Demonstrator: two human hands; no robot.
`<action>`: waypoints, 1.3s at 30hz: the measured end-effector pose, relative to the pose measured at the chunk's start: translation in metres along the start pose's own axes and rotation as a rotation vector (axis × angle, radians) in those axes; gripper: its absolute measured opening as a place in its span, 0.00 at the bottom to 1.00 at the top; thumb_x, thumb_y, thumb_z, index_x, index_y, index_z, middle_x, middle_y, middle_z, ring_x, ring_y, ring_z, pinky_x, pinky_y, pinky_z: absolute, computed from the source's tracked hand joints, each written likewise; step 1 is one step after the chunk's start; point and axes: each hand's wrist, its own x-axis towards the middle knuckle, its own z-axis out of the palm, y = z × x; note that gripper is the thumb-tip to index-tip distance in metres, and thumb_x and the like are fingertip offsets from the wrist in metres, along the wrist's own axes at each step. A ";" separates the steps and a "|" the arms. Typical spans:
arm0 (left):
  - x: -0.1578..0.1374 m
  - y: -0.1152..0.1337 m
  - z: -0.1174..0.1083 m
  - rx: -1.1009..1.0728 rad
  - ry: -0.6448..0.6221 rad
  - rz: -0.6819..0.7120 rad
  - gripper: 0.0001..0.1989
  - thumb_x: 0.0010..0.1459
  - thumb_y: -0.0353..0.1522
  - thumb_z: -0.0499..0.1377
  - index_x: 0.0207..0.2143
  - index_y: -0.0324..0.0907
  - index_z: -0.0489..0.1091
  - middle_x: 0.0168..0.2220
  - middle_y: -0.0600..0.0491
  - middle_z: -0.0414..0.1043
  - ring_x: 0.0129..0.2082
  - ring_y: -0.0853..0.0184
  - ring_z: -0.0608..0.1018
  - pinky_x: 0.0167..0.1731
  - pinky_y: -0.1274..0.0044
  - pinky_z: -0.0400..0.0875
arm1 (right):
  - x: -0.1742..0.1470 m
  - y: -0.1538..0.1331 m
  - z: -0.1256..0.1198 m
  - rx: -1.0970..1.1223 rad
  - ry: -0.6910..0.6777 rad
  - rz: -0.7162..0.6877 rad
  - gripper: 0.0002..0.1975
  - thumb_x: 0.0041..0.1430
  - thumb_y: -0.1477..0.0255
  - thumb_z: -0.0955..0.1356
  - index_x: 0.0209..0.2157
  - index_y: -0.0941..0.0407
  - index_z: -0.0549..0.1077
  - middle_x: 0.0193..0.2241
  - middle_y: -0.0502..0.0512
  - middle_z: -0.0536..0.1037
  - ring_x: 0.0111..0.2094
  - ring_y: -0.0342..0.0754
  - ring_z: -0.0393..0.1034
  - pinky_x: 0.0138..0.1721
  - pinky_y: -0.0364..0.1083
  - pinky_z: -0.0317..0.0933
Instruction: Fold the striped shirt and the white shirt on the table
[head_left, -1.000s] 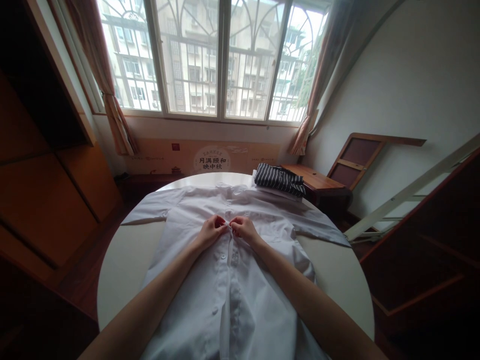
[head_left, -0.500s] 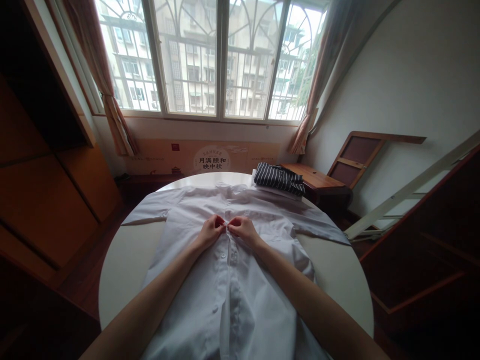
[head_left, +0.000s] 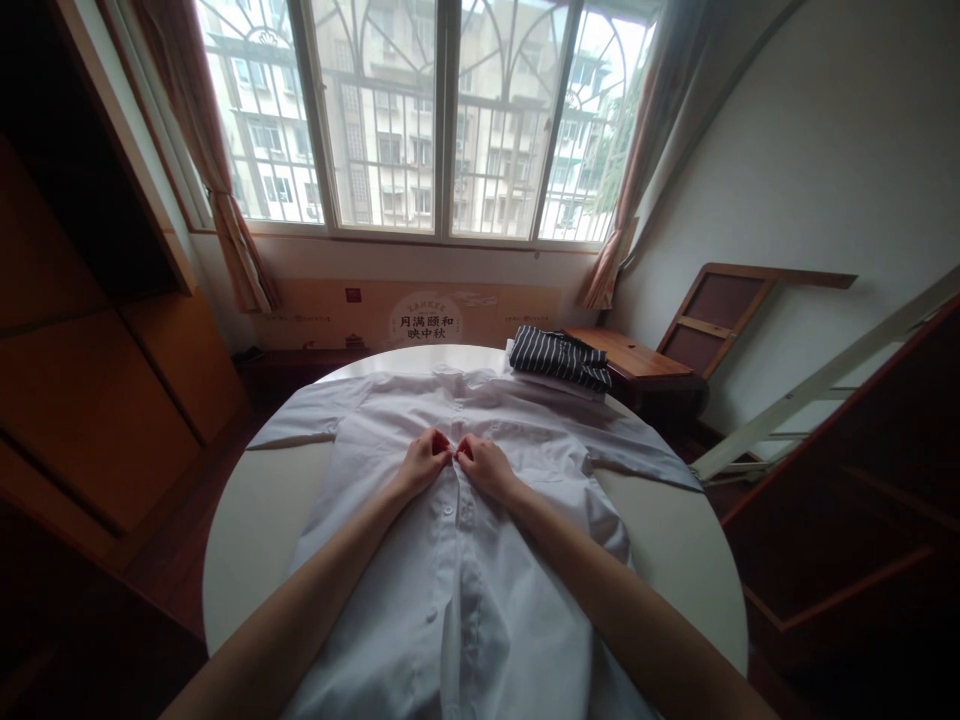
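Note:
A white button-up shirt (head_left: 375, 560) lies spread front side up, its collar away from me and its sleeves out to both sides. At chest height on its front opening, my left hand (head_left: 425, 460) pinches the shirt's edge. My right hand (head_left: 482, 462) pinches the opposite edge, its fingertips almost touching those of the left. Whatever button lies between the fingertips is hidden. Below the hands, a button (head_left: 448, 511) and a lower button (head_left: 431, 615) show on the left front edge, and the two edges lie apart there.
The shirt lies on a round white table (head_left: 247, 540). Folded clothes, with a black striped garment (head_left: 559, 357) on top, sit at the table's far right. Beyond stand a small wooden table (head_left: 630, 355) and a long printed box (head_left: 322, 305) below the window.
Both hands keep their pinch at the same spot on the shirt, with only slight finger movement. The whole view has shifted a little.

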 end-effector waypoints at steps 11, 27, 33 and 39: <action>-0.007 0.008 0.003 0.148 -0.036 0.064 0.10 0.52 0.36 0.53 0.21 0.41 0.63 0.21 0.56 0.66 0.23 0.71 0.68 0.27 0.79 0.61 | -0.007 -0.005 0.000 -0.162 -0.035 -0.034 0.07 0.58 0.74 0.59 0.34 0.58 0.68 0.32 0.58 0.75 0.31 0.47 0.67 0.31 0.43 0.51; -0.005 0.000 0.009 0.218 0.012 0.031 0.05 0.49 0.28 0.54 0.21 0.41 0.62 0.21 0.57 0.65 0.23 0.71 0.68 0.26 0.80 0.60 | -0.010 -0.009 -0.001 -0.208 0.008 -0.002 0.08 0.57 0.72 0.61 0.35 0.57 0.70 0.33 0.56 0.77 0.33 0.46 0.70 0.32 0.42 0.53; -0.006 0.005 0.005 0.207 0.011 0.013 0.06 0.47 0.28 0.55 0.20 0.41 0.61 0.20 0.58 0.64 0.22 0.72 0.67 0.25 0.80 0.58 | -0.010 -0.010 -0.002 -0.179 0.030 -0.002 0.08 0.56 0.72 0.62 0.34 0.57 0.71 0.31 0.55 0.77 0.32 0.46 0.70 0.31 0.41 0.53; -0.007 0.006 0.003 0.148 0.009 0.007 0.06 0.45 0.28 0.55 0.18 0.40 0.60 0.19 0.58 0.64 0.21 0.73 0.66 0.24 0.81 0.57 | -0.010 -0.011 -0.003 -0.131 0.027 -0.006 0.07 0.55 0.72 0.63 0.33 0.57 0.71 0.29 0.54 0.77 0.30 0.45 0.69 0.31 0.41 0.54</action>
